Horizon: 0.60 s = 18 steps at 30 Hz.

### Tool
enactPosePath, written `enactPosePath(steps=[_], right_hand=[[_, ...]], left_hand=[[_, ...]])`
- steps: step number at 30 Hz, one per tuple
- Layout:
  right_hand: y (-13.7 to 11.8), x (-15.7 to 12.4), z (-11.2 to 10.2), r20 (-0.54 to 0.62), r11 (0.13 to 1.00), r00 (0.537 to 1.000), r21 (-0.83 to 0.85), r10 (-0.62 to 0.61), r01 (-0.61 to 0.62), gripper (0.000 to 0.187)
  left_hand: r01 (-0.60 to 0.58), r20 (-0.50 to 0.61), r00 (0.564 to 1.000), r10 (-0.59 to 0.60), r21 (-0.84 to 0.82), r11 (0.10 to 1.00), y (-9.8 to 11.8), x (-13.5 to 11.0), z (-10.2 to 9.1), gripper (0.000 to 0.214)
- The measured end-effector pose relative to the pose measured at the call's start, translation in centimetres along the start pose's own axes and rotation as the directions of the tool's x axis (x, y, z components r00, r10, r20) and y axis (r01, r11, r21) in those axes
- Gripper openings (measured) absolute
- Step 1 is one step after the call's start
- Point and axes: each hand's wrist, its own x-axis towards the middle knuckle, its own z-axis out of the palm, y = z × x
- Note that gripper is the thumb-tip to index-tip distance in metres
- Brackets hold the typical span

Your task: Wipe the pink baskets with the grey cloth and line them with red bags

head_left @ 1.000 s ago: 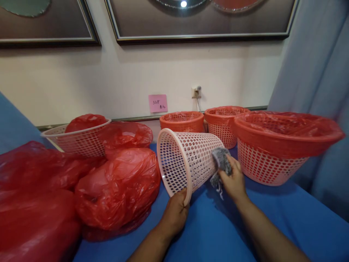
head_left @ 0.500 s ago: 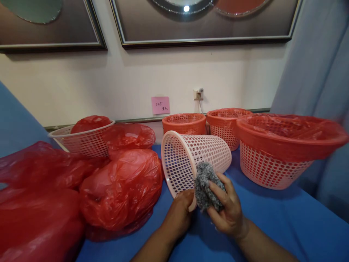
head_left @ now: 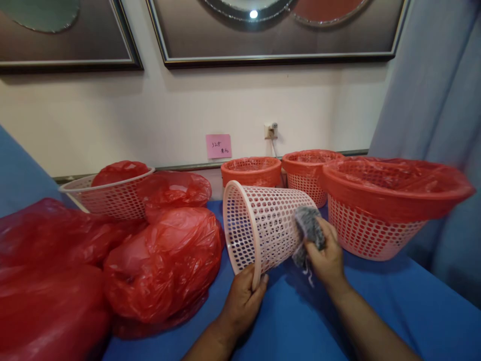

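Note:
A pale pink perforated plastic wastebasket [head_left: 276, 210] lies tilted on its side, its mouth facing left. My left hand [head_left: 242, 298] is closed on the near edge of its rim, with the thumb outside. In my right hand [head_left: 326, 250] is a bunched grey fluffy cloth [head_left: 310, 233], pressed against the outer wall close to the basket's base. A loose white thread dangles under the cloth. The fingers of my right hand are partly hidden behind it.
Baskets lined with red bags stand behind [head_left: 251, 170] and at right [head_left: 376, 230]. Crumpled red plastic bags [head_left: 165, 265] fill the left side, beside a white-rimmed basket [head_left: 116, 198]. Blue cloth [head_left: 285, 321] covers the table. A wall socket [head_left: 270, 132] has a plug in it.
My right hand has moved the cloth from the basket's rim along the outside toward its base, rightward and up. My left hand still grips the rim, its thumb now showing outside.

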Motion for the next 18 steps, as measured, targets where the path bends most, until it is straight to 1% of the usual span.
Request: enactPosePath(steps=[1,2,3,4,5,6,7,9,10,11,12,13,14,16,18], right_hand=[[1.0,0.9,-0.1,-0.041,0.988,0.988,0.020,0.152,-0.151,0.059],[1.8,1.6,-0.2,-0.057,0.957,0.957,0.063,0.285,-0.282,0.062],[2.5,2.3,-0.3,-0.049,0.918,0.920,0.116,0.388,-0.380,0.066],[2.9,2.7,-0.4,-0.029,0.882,0.891,0.163,0.452,-0.442,0.069],[3.1,2.9,-0.4,-0.015,0.863,0.877,0.189,0.480,-0.469,0.071],[3.1,2.8,-0.3,-0.014,0.865,0.880,0.188,0.476,-0.465,0.072],[2.9,2.5,-0.1,-0.026,0.887,0.897,0.163,0.442,-0.432,0.072],[2.0,1.4,0.4,-0.036,0.953,0.954,0.066,0.297,-0.295,0.070],[1.3,0.6,0.6,-0.013,0.979,0.979,0.021,0.203,-0.203,0.067],[0.6,-0.1,0.8,0.030,0.994,0.994,-0.008,0.106,-0.105,0.064],[-0.2,-0.9,0.9,0.086,1.000,0.996,-0.019,0.010,-0.009,0.062],[-0.9,-1.6,1.0,0.145,0.997,0.986,-0.016,-0.079,0.082,0.061],[-1.7,-2.3,0.9,0.202,0.986,0.966,0.003,-0.161,0.164,0.063],[-3.0,-3.2,0.5,0.289,0.948,0.903,0.074,-0.317,0.309,0.069],[-4.0,-3.7,0.0,0.332,0.897,0.834,0.150,-0.442,0.415,0.073]], left_hand=[[0.002,0.010,1.000,-0.002,0.008,1.000,-0.1,0.0,0.0,0.040],[-0.002,0.020,1.000,0.001,0.015,1.000,-0.2,-0.1,0.0,0.040],[-0.006,0.031,1.000,0.005,0.021,1.000,-0.2,-0.1,0.0,0.041],[-0.011,0.038,0.999,0.010,0.024,1.000,-0.2,-0.1,0.0,0.040],[-0.014,0.043,0.999,0.013,0.027,1.000,-0.2,-0.2,0.0,0.040],[-0.013,0.044,0.999,0.012,0.032,0.999,-0.3,-0.2,-0.1,0.040],[-0.010,0.041,0.999,0.008,0.041,0.999,-0.3,-0.1,-0.1,0.039],[0.000,0.043,0.999,-0.003,0.072,0.997,-0.6,-0.1,-0.1,0.038],[0.005,0.045,0.999,-0.009,0.093,0.996,-0.7,0.0,-0.1,0.037],[0.009,0.046,0.999,-0.015,0.114,0.993,-0.8,0.0,0.0,0.036],[0.011,0.045,0.999,-0.017,0.131,0.991,-0.9,0.1,0.0,0.036],[0.009,0.045,0.999,-0.015,0.142,0.990,-1.0,0.2,0.1,0.036],[0.002,0.045,0.999,-0.009,0.145,0.989,-1.0,0.2,0.1,0.038],[-0.021,0.056,0.998,0.014,0.127,0.992,-0.7,0.4,0.2,0.042],[-0.048,0.075,0.996,0.041,0.093,0.994,-0.3,0.6,0.3,0.042]])
